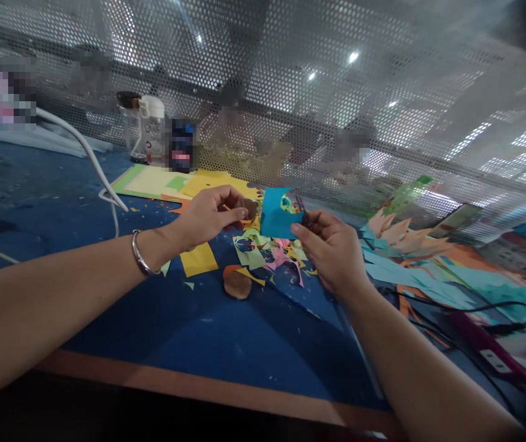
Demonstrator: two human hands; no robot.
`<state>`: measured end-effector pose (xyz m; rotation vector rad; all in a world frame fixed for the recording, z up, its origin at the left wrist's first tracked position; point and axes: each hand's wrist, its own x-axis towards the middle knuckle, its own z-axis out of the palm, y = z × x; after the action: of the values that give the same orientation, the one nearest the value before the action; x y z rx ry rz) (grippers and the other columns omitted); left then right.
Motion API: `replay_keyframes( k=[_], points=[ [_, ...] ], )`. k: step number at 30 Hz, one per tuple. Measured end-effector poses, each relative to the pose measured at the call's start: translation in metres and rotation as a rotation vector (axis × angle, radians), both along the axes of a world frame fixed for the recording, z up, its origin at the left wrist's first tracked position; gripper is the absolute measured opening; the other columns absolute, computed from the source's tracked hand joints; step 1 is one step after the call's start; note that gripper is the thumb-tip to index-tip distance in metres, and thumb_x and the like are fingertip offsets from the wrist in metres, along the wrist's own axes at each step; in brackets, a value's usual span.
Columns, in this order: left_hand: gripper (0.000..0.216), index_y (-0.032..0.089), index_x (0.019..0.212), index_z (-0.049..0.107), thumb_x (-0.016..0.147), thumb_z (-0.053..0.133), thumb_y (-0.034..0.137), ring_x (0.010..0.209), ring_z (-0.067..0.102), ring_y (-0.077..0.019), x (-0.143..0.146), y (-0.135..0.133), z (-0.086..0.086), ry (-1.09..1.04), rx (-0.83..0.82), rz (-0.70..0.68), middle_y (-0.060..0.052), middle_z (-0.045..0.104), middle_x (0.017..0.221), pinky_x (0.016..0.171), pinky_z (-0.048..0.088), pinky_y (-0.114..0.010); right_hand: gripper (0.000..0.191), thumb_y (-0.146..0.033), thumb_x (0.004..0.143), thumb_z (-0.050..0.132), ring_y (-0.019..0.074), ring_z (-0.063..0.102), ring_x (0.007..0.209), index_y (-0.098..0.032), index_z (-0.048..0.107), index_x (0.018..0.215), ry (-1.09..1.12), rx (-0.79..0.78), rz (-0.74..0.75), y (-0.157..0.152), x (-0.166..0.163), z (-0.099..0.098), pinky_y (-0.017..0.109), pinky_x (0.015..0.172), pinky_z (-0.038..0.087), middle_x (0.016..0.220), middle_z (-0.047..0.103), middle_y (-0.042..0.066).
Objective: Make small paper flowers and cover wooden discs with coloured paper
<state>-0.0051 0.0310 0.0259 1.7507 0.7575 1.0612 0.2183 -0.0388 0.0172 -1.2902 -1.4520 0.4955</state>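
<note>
Across the blue tabletop (pixel 253 344), a brown disc (pixel 237 285) lay near, right hand (pixel 339 252) held blue paper (pixel 274 218) in a pinched grip, left hand (pixel 205 215) pinched a brown piece (pixel 250 209) beside it, scraps (pixel 254 258) lay below, bottles (pixel 154 135) stood before mesh (pixel 253 55).

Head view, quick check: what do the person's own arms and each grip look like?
The left arm has no sleeve in view and wears a narrow, rounded, silver-coloured bangle near the wrist. The right arm shows no sleeve or bracelet. Neither the left grip nor the right grip wears a glove.
</note>
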Motion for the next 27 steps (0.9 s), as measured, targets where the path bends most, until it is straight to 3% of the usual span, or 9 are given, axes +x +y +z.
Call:
replay_keyframes(
  k=[3, 7, 12, 16, 18, 22, 24, 27],
  points=[
    [0.013, 0.016, 0.087, 0.062, 0.076, 0.068, 0.020, 0.063, 0.064, -0.0138, -0.011, 0.005, 0.004, 0.224, -0.038, -0.074, -0.005, 0.071, 0.076, 0.064, 0.052, -0.029, 0.022, -0.040, 0.079, 0.069, 0.0140, 0.051, 0.056, -0.022, 0.058, 0.086, -0.010, 0.041, -0.077, 0.002, 0.006, 0.001, 0.026, 0.046, 0.036, 0.064, 0.054, -0.002],
    [0.015, 0.016, 0.087, 0.065, 0.074, 0.065, 0.022, 0.067, 0.068, -0.0191, -0.022, 0.011, 0.002, 0.533, -0.079, -0.242, -0.007, 0.074, 0.076, 0.065, 0.052, -0.032, 0.024, -0.042, 0.078, 0.070, 0.0145, 0.055, 0.055, -0.022, 0.057, 0.086, 0.045, 0.001, -0.043, 0.004, 0.007, 0.001, 0.026, 0.045, 0.037, 0.065, 0.056, -0.001],
    [0.018, 0.017, 0.090, 0.067, 0.072, 0.063, 0.021, 0.068, 0.069, -0.0193, -0.020, 0.020, -0.010, 0.532, -0.010, -0.166, -0.007, 0.075, 0.077, 0.063, 0.050, -0.029, 0.028, -0.041, 0.073, 0.073, 0.0135, 0.056, 0.054, -0.020, 0.060, 0.087, 0.071, -0.111, 0.033, 0.004, 0.005, 0.002, 0.026, 0.049, 0.040, 0.064, 0.058, -0.003],
    [0.022, 0.018, 0.095, 0.072, 0.077, 0.062, 0.023, 0.064, 0.068, -0.0173, -0.021, 0.025, -0.010, 0.686, -0.032, -0.190, -0.004, 0.074, 0.072, 0.060, 0.049, -0.027, 0.030, -0.042, 0.073, 0.071, 0.0160, 0.062, 0.058, -0.018, 0.062, 0.088, -0.151, -0.270, 0.111, 0.006, 0.010, -0.001, 0.029, 0.058, 0.046, 0.066, 0.064, -0.001],
    [0.027, 0.018, 0.102, 0.074, 0.080, 0.059, 0.022, 0.066, 0.068, -0.0168, -0.025, 0.030, -0.006, 0.743, 0.109, -0.067, -0.004, 0.075, 0.076, 0.063, 0.050, -0.027, 0.027, -0.043, 0.076, 0.066, 0.0179, 0.064, 0.061, -0.019, 0.062, 0.088, -0.348, -0.316, 0.136, 0.009, 0.013, -0.004, 0.030, 0.061, 0.048, 0.067, 0.066, 0.000],
    [0.033, 0.017, 0.110, 0.072, 0.087, 0.050, 0.018, 0.086, 0.068, -0.0197, -0.046, 0.054, -0.002, 0.696, 0.486, 0.414, -0.010, 0.073, 0.109, 0.081, 0.051, -0.031, 0.021, -0.040, 0.077, 0.063, 0.0200, 0.064, 0.066, -0.020, 0.063, 0.084, -0.566, -0.319, 0.120, 0.014, 0.019, -0.014, 0.031, 0.063, 0.045, 0.068, 0.066, 0.002],
    [0.036, 0.017, 0.115, 0.071, 0.088, 0.047, 0.018, 0.099, 0.066, -0.0225, -0.059, 0.070, -0.005, 0.773, 0.526, 0.544, -0.012, 0.070, 0.117, 0.089, 0.049, -0.033, 0.019, -0.038, 0.077, 0.062, 0.0205, 0.064, 0.069, -0.020, 0.063, 0.084, -0.595, -0.316, 0.115, 0.015, 0.021, -0.018, 0.031, 0.065, 0.045, 0.073, 0.069, 0.003],
    [0.039, 0.014, 0.118, 0.069, 0.089, 0.043, 0.018, 0.107, 0.063, -0.0253, -0.072, 0.086, -0.014, 0.991, 0.449, 0.563, -0.014, 0.068, 0.119, 0.095, 0.047, -0.036, 0.022, -0.039, 0.078, 0.060, 0.0214, 0.064, 0.070, -0.020, 0.064, 0.088, -0.647, -0.319, 0.101, 0.016, 0.023, -0.021, 0.032, 0.065, 0.044, 0.076, 0.070, 0.005]
  ],
)
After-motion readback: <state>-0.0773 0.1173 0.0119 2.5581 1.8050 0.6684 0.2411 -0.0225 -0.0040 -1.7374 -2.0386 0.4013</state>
